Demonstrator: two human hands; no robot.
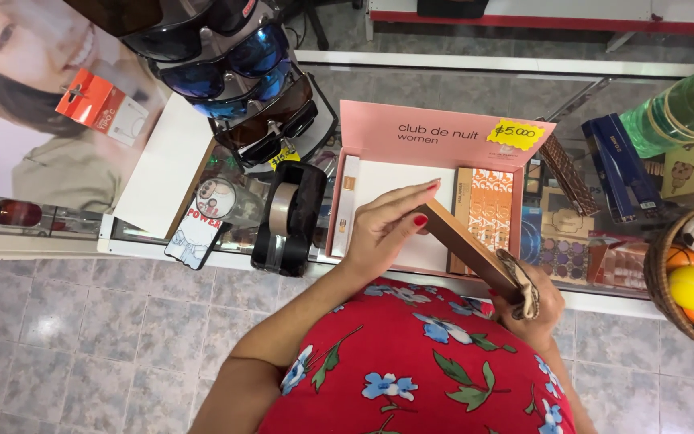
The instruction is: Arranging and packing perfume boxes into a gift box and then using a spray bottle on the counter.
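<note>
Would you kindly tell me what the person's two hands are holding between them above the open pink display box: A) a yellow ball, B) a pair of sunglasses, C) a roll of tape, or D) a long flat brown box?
D: the left hand and the right hand each grip one end of the long flat brown box, above the open pink display box.

Both hands, left hand (383,233) and right hand (536,309), hold a brown box (463,245).

grey tiled floor (82,337), glass counter (443,88).
</note>
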